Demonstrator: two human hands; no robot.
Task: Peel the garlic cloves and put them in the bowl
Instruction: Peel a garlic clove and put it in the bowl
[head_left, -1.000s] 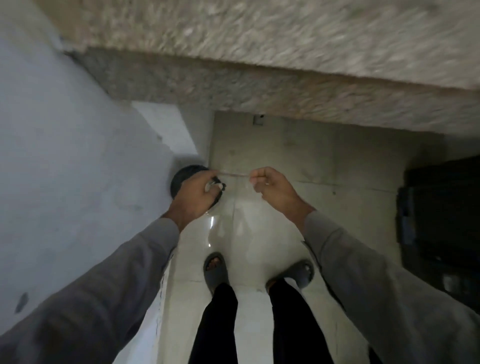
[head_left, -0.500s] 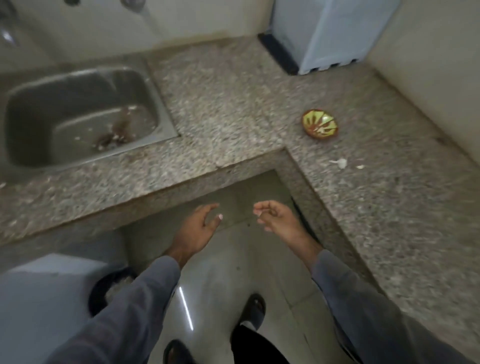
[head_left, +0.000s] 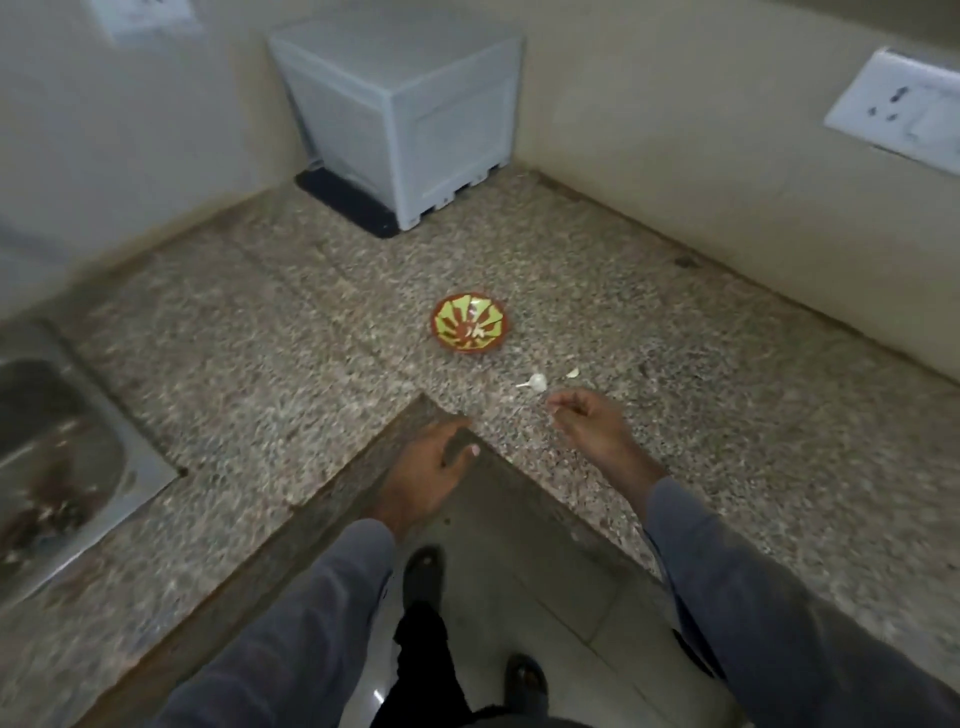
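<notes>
1. The sink (head_left: 67, 467), far to the left of the left hand (head_left: 426, 467), is cut off by the picture's left edge; what lies in its basin is a brown blur.
2. The wall socket plate (head_left: 898, 111), high to the right of the right hand (head_left: 592, 426), runs out of the right edge.
3. Whether the right hand's curled fingers pinch anything is too small to tell.
4. The two pale bits (head_left: 537, 383) just beyond the right hand are too small to tell clove from peel.
5. The bowl (head_left: 470, 330), farther beyond them, has a smeared pattern; its contents cannot be made out.
6. Both sleeves leave the bottom edge.
</notes>
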